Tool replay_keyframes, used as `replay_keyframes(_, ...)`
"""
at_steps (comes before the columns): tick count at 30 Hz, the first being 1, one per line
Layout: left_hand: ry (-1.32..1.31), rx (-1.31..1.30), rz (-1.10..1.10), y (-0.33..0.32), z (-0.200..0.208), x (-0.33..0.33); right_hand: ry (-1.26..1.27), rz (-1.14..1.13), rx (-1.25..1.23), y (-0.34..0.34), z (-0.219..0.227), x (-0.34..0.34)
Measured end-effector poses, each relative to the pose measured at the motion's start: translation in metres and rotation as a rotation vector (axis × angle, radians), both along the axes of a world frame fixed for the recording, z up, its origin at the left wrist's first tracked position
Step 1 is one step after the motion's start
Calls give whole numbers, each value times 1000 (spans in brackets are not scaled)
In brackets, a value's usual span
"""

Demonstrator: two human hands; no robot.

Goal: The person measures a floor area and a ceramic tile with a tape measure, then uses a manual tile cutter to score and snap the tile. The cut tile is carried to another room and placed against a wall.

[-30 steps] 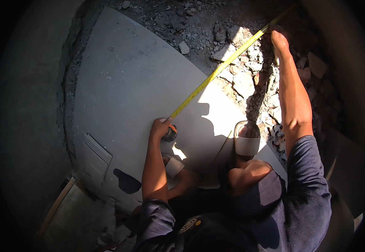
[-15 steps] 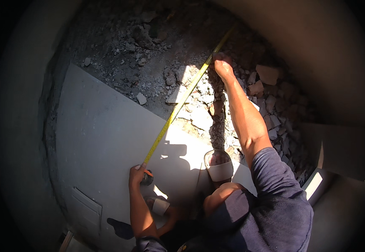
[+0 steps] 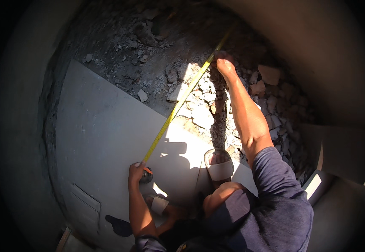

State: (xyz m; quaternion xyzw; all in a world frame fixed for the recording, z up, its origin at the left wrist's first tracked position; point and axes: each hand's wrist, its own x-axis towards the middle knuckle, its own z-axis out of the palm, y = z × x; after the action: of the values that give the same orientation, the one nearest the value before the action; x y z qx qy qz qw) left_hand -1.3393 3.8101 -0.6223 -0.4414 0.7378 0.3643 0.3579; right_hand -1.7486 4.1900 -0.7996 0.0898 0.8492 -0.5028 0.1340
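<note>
A yellow tape measure (image 3: 176, 109) is pulled out in a straight slanting line across the light grey slab and the rubble. At its near end my left hand (image 3: 136, 171) is closed on the tape, with the black and orange case (image 3: 147, 175) beside the fingers. Farther off, my right hand (image 3: 224, 63) is closed on the blade, arm stretched out over the broken stones. Beyond that hand the blade runs on toward the dark far wall, where its tip is lost in shadow.
Broken rubble (image 3: 270, 105) lies heaped along the right wall. A smooth pale slab (image 3: 102, 126) fills the left and middle. My sandalled foot (image 3: 219, 166) rests at the slab's edge near the sunlit patch. A dark flat object (image 3: 118, 226) and a rectangular panel (image 3: 85, 203) lie lower left.
Almost nothing differs: the tape stays stretched between both hands. My right hand has shifted very slightly right, with a small tilt of the view.
</note>
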Motion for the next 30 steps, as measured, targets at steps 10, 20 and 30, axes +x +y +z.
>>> replay_keyframes(10,-46,33,71,0,5,-4,-130,-106,-257,22,-11,-9)
replay_keyframes(20,-56,17,22,1,6,-5,-126,-66,-315,26,-5,-6)
replay_keyframes(30,-52,-3,54,5,6,-7,-62,19,-377,32,-16,-12)
